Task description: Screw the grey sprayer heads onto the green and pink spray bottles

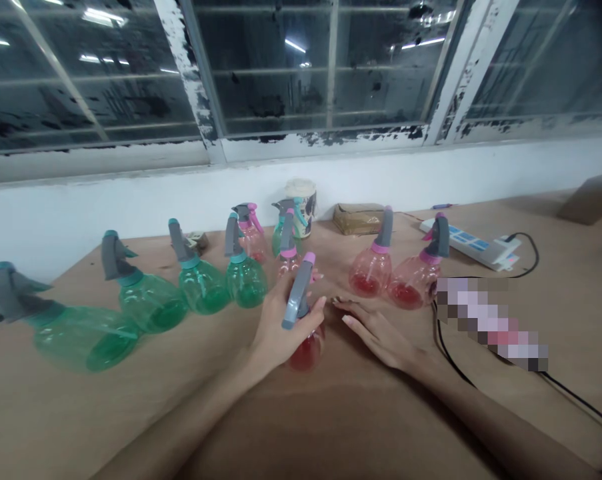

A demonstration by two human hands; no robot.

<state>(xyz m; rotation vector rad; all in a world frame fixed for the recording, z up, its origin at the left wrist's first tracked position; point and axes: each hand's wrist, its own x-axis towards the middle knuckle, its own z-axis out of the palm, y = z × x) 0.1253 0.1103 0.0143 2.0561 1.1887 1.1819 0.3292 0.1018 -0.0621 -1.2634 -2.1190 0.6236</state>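
Observation:
My left hand (275,327) is wrapped round the neck of a red spray bottle (307,352) with a grey and pink trigger head. The bottle is upright at the middle of the table, partly hidden by the hand. Just to its right, my right hand (378,333) lies low over the table with fingers stretched out, holding nothing. Another red spray bottle (289,250) stands directly behind the held one. Two more, a red spray bottle (369,272) and its neighbour (411,285), stand side by side to the right.
Several green spray bottles (205,287) form a row at left. Behind stand a pink-headed spray bottle (253,240), a teal-headed one (281,237) and a paper cup (308,203). A brown packet (358,219), a power strip (471,241) and a black cable (445,350) lie towards the right.

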